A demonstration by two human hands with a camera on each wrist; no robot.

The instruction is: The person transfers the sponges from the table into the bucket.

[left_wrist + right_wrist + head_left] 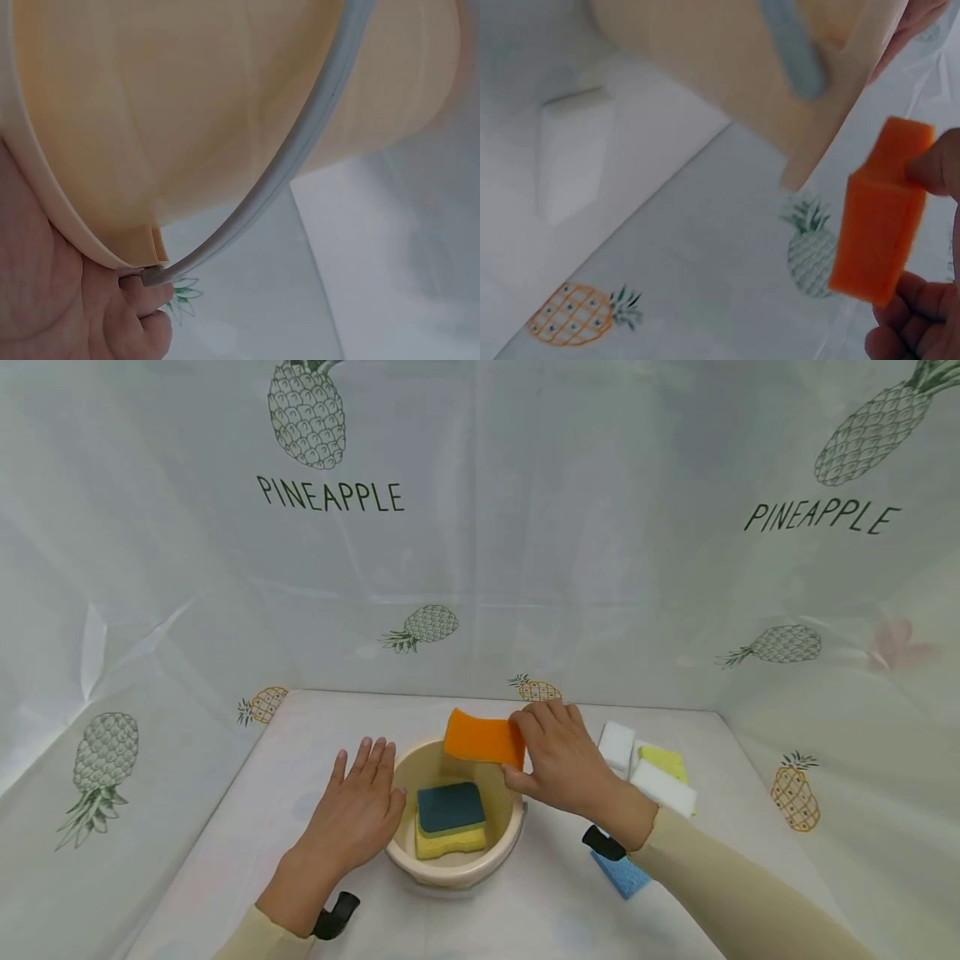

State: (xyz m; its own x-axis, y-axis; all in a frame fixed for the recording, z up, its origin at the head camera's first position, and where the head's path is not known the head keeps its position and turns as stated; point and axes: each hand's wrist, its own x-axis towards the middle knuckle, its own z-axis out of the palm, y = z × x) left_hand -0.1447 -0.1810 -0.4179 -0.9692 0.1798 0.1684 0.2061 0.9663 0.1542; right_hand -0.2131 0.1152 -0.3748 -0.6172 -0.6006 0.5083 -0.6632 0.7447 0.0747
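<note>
Between the thumb and fingers of my right hand [558,756] is an orange sponge [480,739], held above the far right rim of a cream bucket [453,875]. The sponge [877,232] looks bent across its width in the right wrist view. My left hand [352,814] lies with fingers straight against the left side of the bucket's rim. In the left wrist view, the palm touches the rim near the joint of the grey handle [277,172]. Inside the bucket, a sponge with a dark blue-green top [452,808] lies over a yellow sponge [450,842].
Right of the bucket, two white sponges [617,746] [665,787] lie around a yellow-green sponge [666,762]. A blue sponge [622,872] lies partly under the right wrist. A pineapple-print sheet [480,568] rises behind and beside the white table [255,827].
</note>
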